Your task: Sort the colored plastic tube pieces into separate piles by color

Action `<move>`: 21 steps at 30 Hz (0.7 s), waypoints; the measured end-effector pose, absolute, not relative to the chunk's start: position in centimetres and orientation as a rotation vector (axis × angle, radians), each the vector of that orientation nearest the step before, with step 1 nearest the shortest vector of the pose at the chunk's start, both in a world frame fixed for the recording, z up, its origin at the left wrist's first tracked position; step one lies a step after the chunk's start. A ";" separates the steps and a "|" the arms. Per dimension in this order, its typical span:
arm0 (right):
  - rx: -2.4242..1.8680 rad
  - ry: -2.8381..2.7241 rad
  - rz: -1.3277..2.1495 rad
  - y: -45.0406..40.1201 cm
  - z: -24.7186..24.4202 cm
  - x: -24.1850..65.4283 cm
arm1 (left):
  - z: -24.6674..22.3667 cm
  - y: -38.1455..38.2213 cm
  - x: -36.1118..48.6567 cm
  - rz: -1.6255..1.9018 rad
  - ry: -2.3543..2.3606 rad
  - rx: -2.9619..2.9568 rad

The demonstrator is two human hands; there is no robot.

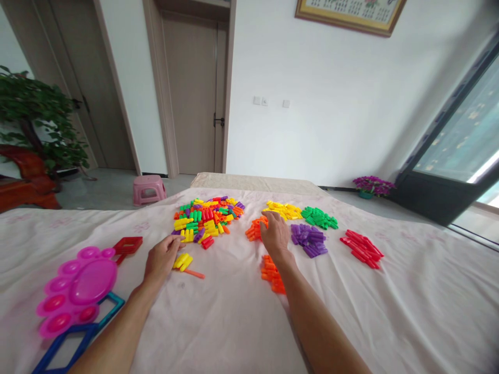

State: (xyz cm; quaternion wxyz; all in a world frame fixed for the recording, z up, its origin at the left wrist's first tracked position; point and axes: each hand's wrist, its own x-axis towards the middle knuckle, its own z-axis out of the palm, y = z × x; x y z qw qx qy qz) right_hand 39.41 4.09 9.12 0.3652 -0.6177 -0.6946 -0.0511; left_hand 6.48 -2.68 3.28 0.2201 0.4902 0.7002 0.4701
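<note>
A heap of mixed coloured plastic pieces [206, 215] lies on the cloth left of centre. My left hand [162, 255] is at its lower left edge, fingers drawn together; whether it holds a piece is too small to tell. Beside it lie yellow pieces [183, 262] and an orange stick [195, 274]. My right hand [276, 234] is over the edge of an orange pile [254, 229], its fingers bent and their tips partly hidden. Around it are a yellow pile [286, 210], a purple pile [309, 239] and a second orange pile [272, 274].
Green [319, 217] and red [362, 249] piles lie to the right. At the left are a pink paw-shaped tray [91, 280], a red square frame [128, 244] and blue frames [88, 328]. A pink stool [148, 190] stands beyond the cloth-covered surface [230, 322].
</note>
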 end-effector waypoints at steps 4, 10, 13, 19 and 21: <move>-1.446 -1.934 -0.004 2.4 9.8 36.4 | 3.8 -3.1 6.6 1.355 1.963 1.312; -1.170 -2.363 0.178 -0.7 7.2 30.9 | 4.1 -3.4 6.6 1.389 2.006 1.286; -1.088 -2.482 0.164 -1.1 5.6 29.3 | 3.8 -3.2 6.5 1.388 1.996 1.285; -1.036 -2.572 0.140 -0.8 4.8 28.3 | 3.4 -2.9 6.4 1.402 1.990 1.293; -1.083 -2.571 0.116 -1.0 5.2 28.4 | 3.5 -3.0 6.4 1.399 1.997 1.298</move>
